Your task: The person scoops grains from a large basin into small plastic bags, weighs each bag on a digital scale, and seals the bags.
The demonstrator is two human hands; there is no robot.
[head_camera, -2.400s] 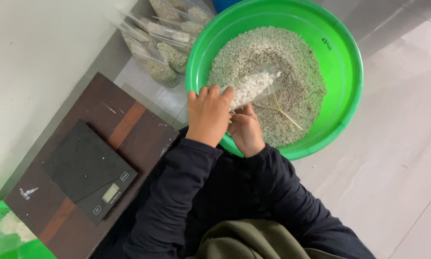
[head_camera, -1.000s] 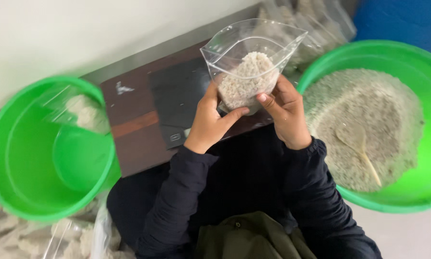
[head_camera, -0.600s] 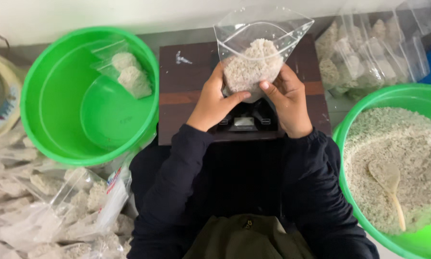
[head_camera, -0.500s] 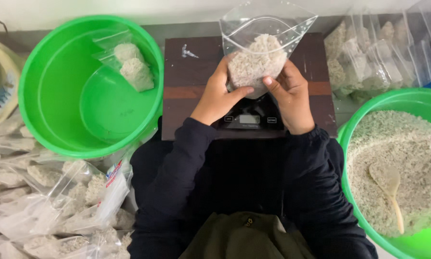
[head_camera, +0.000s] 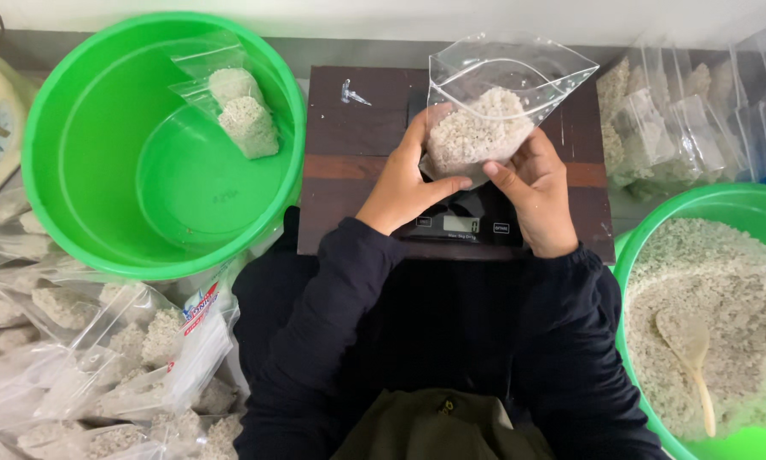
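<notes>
Head view: left hand and right hand, fingers grasping a grain-filled bag, hold it over the scale; weighing appears underway, needing a gentle set-down.

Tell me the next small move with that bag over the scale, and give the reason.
Probably lower the clear bag straight down onto the black scale and let go. Both the left hand and the right hand hold it just above the platform, filled with pale grain, mouth open, and the display sits uncovered in front.
</notes>
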